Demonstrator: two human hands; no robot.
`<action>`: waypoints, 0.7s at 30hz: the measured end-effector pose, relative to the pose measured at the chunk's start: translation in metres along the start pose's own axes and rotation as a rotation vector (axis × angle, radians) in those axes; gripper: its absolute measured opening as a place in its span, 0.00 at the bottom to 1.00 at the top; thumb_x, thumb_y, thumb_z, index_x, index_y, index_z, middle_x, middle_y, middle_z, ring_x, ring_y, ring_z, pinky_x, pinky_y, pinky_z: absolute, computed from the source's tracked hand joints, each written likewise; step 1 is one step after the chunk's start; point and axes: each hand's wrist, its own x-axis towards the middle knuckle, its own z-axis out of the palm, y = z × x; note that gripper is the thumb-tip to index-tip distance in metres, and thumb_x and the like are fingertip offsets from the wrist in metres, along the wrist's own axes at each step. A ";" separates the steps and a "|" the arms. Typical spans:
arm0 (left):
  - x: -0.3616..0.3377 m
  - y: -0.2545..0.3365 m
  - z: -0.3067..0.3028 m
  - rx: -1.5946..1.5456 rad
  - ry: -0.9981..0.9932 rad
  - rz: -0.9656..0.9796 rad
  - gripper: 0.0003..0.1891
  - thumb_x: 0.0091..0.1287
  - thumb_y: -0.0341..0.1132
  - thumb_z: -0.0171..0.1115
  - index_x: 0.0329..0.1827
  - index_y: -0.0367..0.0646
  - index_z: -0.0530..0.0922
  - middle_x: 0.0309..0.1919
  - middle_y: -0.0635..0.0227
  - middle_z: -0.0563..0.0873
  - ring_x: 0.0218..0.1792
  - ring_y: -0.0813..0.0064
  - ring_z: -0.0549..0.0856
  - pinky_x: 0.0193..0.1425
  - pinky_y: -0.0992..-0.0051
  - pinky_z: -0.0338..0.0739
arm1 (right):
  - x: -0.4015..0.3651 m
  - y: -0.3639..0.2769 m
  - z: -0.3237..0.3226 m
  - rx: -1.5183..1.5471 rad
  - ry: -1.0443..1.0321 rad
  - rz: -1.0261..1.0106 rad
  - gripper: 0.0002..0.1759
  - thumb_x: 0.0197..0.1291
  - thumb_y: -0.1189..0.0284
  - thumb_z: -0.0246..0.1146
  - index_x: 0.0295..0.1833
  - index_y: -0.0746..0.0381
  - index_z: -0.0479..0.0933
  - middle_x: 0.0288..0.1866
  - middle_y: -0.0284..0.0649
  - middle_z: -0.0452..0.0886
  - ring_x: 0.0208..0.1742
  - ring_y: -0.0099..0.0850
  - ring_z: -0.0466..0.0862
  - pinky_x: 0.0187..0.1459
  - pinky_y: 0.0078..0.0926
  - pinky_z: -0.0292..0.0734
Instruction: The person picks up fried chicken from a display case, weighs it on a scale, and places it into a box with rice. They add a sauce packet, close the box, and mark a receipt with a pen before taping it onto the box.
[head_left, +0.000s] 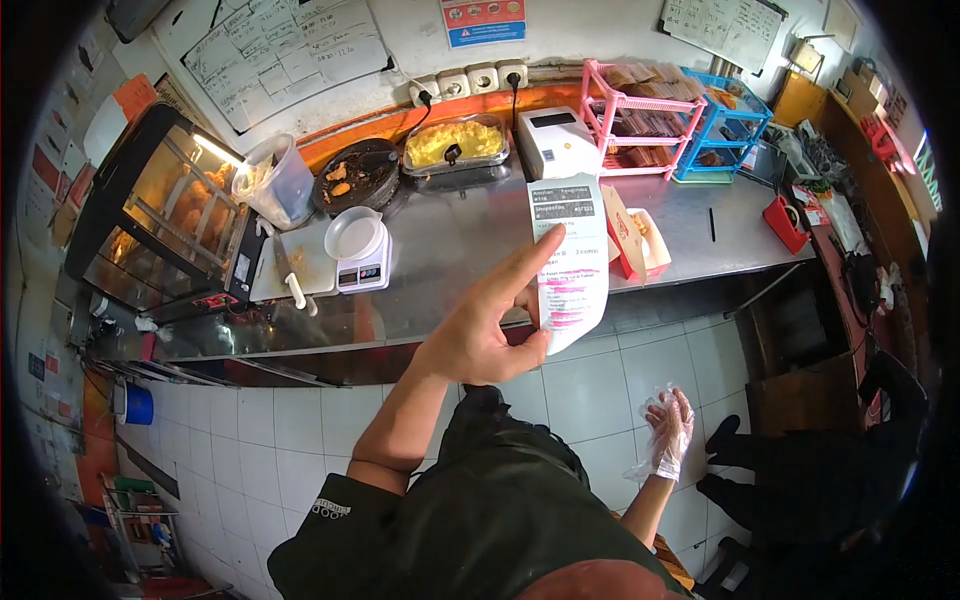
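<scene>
My left hand (490, 318) is raised over the counter edge, closed on a long white receipt (572, 270). The thumb and fingers hold its left side, and the index finger points up across the print. Pink marker lines cross its lower part. Down at my right side hangs my right hand (668, 432), in a clear plastic glove, with loosely bent fingers and nothing visible in it. Partly hidden behind the receipt stands an open red and white food box (650, 248). A white label printer (557, 140) sits just above the receipt.
On the steel counter (440, 245) are a kitchen scale (362, 268), a knife (290, 272), a dark pan (355, 178), a tray of yellow food (455, 145) and a lit warmer cabinet (180, 210). Pink (640, 115) and blue racks (725, 120) stand at the back right.
</scene>
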 end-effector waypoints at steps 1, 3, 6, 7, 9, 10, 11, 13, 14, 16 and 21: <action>0.002 -0.001 0.001 -0.001 -0.002 -0.002 0.46 0.49 0.15 0.56 0.76 0.35 0.51 0.70 0.57 0.64 0.57 0.70 0.79 0.58 0.72 0.75 | 0.001 -0.001 -0.001 -0.001 0.002 -0.001 0.26 0.65 0.69 0.60 0.65 0.67 0.65 0.53 0.51 0.79 0.35 0.32 0.84 0.35 0.25 0.82; 0.007 -0.005 0.005 -0.002 -0.003 -0.003 0.46 0.49 0.15 0.56 0.76 0.35 0.51 0.70 0.57 0.63 0.57 0.70 0.79 0.58 0.72 0.75 | 0.007 -0.003 -0.004 -0.012 0.014 -0.009 0.25 0.65 0.69 0.59 0.65 0.67 0.65 0.52 0.51 0.79 0.35 0.32 0.84 0.35 0.25 0.82; 0.014 -0.008 0.008 -0.007 -0.012 0.017 0.45 0.49 0.15 0.56 0.75 0.35 0.52 0.70 0.57 0.63 0.58 0.71 0.78 0.57 0.73 0.75 | 0.009 -0.009 -0.007 -0.011 0.016 -0.017 0.25 0.65 0.69 0.59 0.65 0.66 0.65 0.53 0.51 0.79 0.35 0.32 0.84 0.35 0.25 0.82; 0.016 -0.008 0.010 -0.015 -0.009 0.011 0.45 0.49 0.15 0.57 0.75 0.35 0.53 0.70 0.57 0.63 0.58 0.71 0.78 0.57 0.73 0.75 | 0.010 -0.010 -0.008 -0.010 0.019 -0.018 0.25 0.65 0.69 0.59 0.65 0.66 0.65 0.53 0.51 0.79 0.35 0.32 0.84 0.35 0.25 0.82; 0.022 -0.012 0.014 -0.022 -0.009 0.007 0.45 0.49 0.15 0.57 0.75 0.35 0.53 0.70 0.57 0.63 0.58 0.71 0.78 0.56 0.73 0.75 | 0.017 -0.011 -0.012 -0.013 0.026 -0.011 0.25 0.65 0.69 0.59 0.65 0.65 0.66 0.53 0.50 0.79 0.35 0.32 0.84 0.35 0.25 0.81; 0.024 -0.012 0.016 -0.025 -0.006 0.009 0.45 0.49 0.15 0.57 0.75 0.36 0.53 0.70 0.57 0.63 0.58 0.71 0.77 0.56 0.73 0.75 | 0.018 -0.012 -0.014 -0.012 0.030 -0.014 0.25 0.65 0.69 0.59 0.65 0.65 0.66 0.53 0.50 0.79 0.35 0.32 0.84 0.35 0.25 0.81; 0.027 -0.012 0.017 -0.028 -0.003 0.011 0.45 0.49 0.15 0.57 0.75 0.36 0.54 0.70 0.58 0.63 0.58 0.71 0.77 0.56 0.73 0.76 | 0.019 -0.013 -0.016 -0.016 0.030 -0.013 0.25 0.65 0.69 0.59 0.65 0.65 0.66 0.53 0.50 0.79 0.36 0.32 0.84 0.36 0.25 0.81; 0.030 -0.014 0.019 -0.026 -0.004 0.016 0.45 0.49 0.15 0.57 0.75 0.36 0.54 0.71 0.58 0.63 0.58 0.71 0.77 0.56 0.73 0.76 | 0.021 -0.014 -0.019 -0.020 0.033 -0.014 0.25 0.65 0.69 0.59 0.65 0.65 0.66 0.54 0.50 0.79 0.36 0.32 0.84 0.36 0.26 0.81; 0.033 -0.015 0.020 -0.021 -0.003 0.020 0.45 0.48 0.15 0.57 0.75 0.36 0.54 0.71 0.58 0.63 0.58 0.71 0.77 0.56 0.73 0.75 | 0.022 -0.015 -0.020 -0.018 0.030 -0.018 0.25 0.65 0.69 0.59 0.65 0.65 0.66 0.53 0.50 0.79 0.36 0.32 0.84 0.36 0.26 0.81; 0.039 -0.021 0.024 -0.002 -0.011 0.055 0.45 0.48 0.15 0.57 0.75 0.37 0.54 0.70 0.57 0.64 0.50 0.75 0.80 0.52 0.75 0.76 | 0.030 -0.015 -0.023 -0.012 0.025 -0.022 0.25 0.65 0.69 0.59 0.65 0.65 0.66 0.53 0.50 0.79 0.36 0.32 0.84 0.37 0.26 0.81; 0.047 -0.024 0.027 0.012 -0.026 0.095 0.46 0.47 0.15 0.56 0.75 0.38 0.54 0.69 0.55 0.64 0.43 0.78 0.82 0.49 0.78 0.77 | 0.032 -0.017 -0.021 -0.010 0.037 -0.016 0.25 0.65 0.69 0.59 0.65 0.66 0.66 0.53 0.49 0.79 0.35 0.32 0.84 0.37 0.26 0.81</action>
